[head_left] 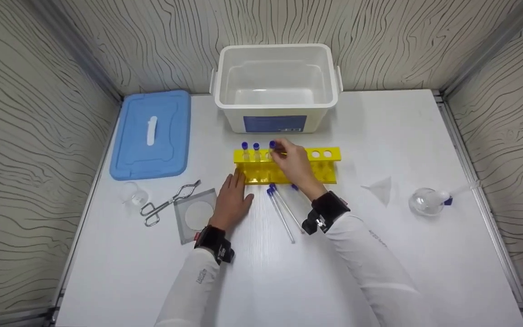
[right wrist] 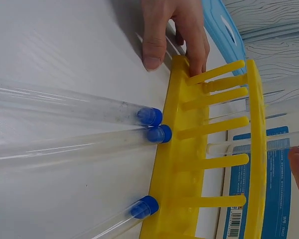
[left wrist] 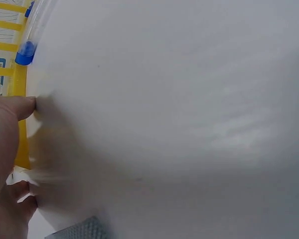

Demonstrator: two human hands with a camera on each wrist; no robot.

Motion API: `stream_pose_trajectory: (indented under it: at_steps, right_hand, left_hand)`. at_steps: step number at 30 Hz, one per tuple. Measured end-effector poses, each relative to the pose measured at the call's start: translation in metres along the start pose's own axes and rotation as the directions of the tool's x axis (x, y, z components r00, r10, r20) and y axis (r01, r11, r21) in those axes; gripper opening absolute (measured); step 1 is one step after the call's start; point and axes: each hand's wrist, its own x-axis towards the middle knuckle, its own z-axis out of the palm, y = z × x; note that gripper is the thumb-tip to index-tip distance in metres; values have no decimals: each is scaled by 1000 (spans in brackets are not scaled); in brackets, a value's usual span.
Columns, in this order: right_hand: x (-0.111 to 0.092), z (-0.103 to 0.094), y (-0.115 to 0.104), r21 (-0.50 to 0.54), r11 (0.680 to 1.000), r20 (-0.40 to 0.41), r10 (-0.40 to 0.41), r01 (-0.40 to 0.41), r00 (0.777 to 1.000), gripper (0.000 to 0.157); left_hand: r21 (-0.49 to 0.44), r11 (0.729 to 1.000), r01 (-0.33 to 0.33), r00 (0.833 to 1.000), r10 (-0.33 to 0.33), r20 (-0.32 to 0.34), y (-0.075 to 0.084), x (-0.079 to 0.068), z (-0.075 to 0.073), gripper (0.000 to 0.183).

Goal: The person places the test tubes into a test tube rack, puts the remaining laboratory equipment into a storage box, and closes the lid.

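Note:
A yellow test tube rack stands mid-table. My right hand pinches a blue-capped test tube near its top; the tube is upright in the rack, its lower end between the rack's levels. Two more capped tubes stand in holes to its left. My left hand rests at the rack's left end, fingers extended and touching its base, thumb spread apart. Two capped tubes lie on the table in front of the rack, and a third lying tube is mostly hidden under my right hand in the head view.
Behind the rack stands a white bin. To the left are a blue lid, metal tongs, a wire gauze with a pale round centre and small clear glassware. A funnel and a round flask lie right.

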Motion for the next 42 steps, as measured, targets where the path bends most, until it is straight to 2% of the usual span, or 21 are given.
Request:
stream_pose_trajectory:
  at_steps: [8,15,22,30,34,38,42]
  right_hand:
    - [1,4,3,-32,999,10,39,-39,999,29]
    - [3,3,4,-25,996,45,89,-88,995,30]
    - [-1,-9,3,55,981,41,181,-183,983,33]
    - [-16,-26,-3,95,970,13,223,-223,975,34]
    - [-29,-34,-4,62,978,12,197,-197,980,34]
    - [-41,-43,-3,22,994,27,104,-104,994,35]
    - [-50,-49,-1,-10,1000,57,13,-12,998,35]
  left_hand:
    - [-22,1000,-7,1000,7,3,0,0,-1,71]
    - [-27,999,21,999,-20,32,1,-2,-3,72]
    - [-50,999,3,1000,-3,15,-1,-1,-1,70]
    - [-51,998,21,999,-20,28,-2,-2,-1,71]
    - [-51,998,24,999,-23,23,-1,-3,-2,70]
    - [-73,997,12,1000,-11,15,0,-3,-2,70]
    - [-69,998,11,1000,-10,11,1,-3,-2,70]
